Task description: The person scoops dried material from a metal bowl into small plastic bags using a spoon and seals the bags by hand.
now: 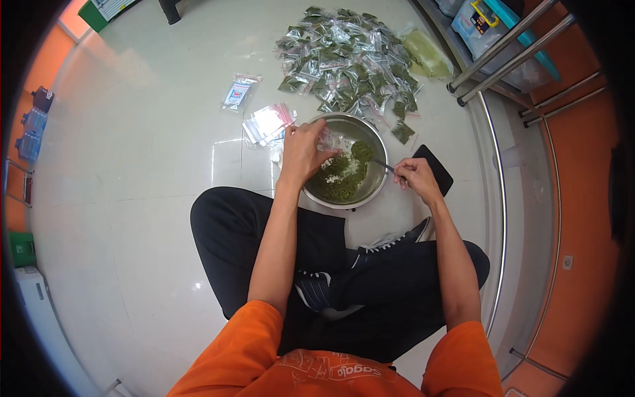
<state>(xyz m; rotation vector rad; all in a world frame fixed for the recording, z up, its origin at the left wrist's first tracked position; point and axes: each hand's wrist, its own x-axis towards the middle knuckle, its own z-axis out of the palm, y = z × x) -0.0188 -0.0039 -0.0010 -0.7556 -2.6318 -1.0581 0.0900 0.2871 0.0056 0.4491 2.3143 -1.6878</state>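
Note:
A steel mixing bowl (376, 184) stands on the floor in front of my crossed legs, with green powder (345, 187) and some whitish patches inside. My left hand (304, 153) is over the bowl's left rim, its fingers closed on a small clear plastic bag (325, 140). From the right, my right hand (417, 177) grips the handle of a spoon (385, 165). The spoon's head reaches into the bowl beside a heaped clump of green powder (361, 151). How much is inside the small bag I cannot make out.
Beyond the bowl lies a wide pile of small zip bags (347, 63) of green powder, beside a larger green-filled bag (426, 53). Flat zip bags (270, 124) and a packet (238, 92) lie left. A dark flat object (436, 169) and steel rails (495, 145) are right.

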